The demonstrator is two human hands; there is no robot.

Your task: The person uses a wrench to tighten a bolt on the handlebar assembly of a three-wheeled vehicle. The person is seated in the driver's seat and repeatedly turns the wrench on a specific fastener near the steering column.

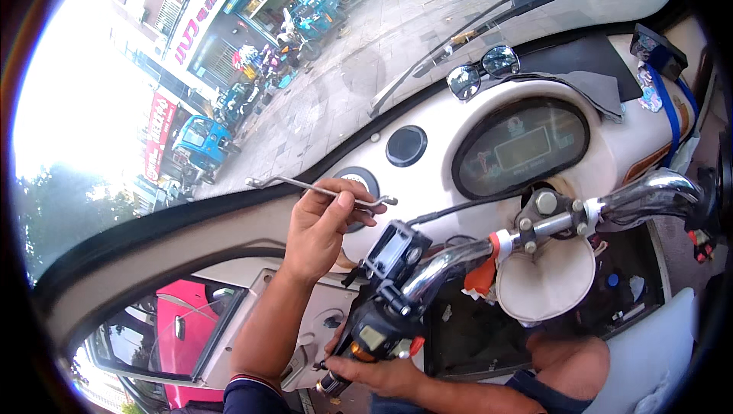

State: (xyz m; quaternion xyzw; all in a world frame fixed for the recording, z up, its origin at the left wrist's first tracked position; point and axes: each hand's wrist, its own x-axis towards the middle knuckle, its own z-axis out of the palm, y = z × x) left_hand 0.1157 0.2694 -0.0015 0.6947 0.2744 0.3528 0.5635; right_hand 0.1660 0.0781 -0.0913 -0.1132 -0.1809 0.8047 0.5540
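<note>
My left hand (pixel 314 227) is raised near the white dashboard, its fingers closed round a double-ended metal wrench (pixel 296 183) with offset ends. The wrench lies roughly level, with both ends sticking out past my fingers. Lower down, my right hand (pixel 378 377) wraps round the left end of a chrome handlebar (pixel 447 267), beside the switch housing (pixel 374 335) with its orange and red buttons. Part of that grip is hidden by my fingers. A black rectangular bracket-like part (pixel 397 251) sits on the bar between my two hands.
An oval instrument panel (pixel 523 147) sits behind the handlebar. Sunglasses (pixel 482 72) and a grey cloth (pixel 588 90) lie on the dashboard under the windshield with its wiper (pixel 527 0). An open-looking side window frame (pixel 183 330) is at left, a red car (pixel 187 311) beyond it.
</note>
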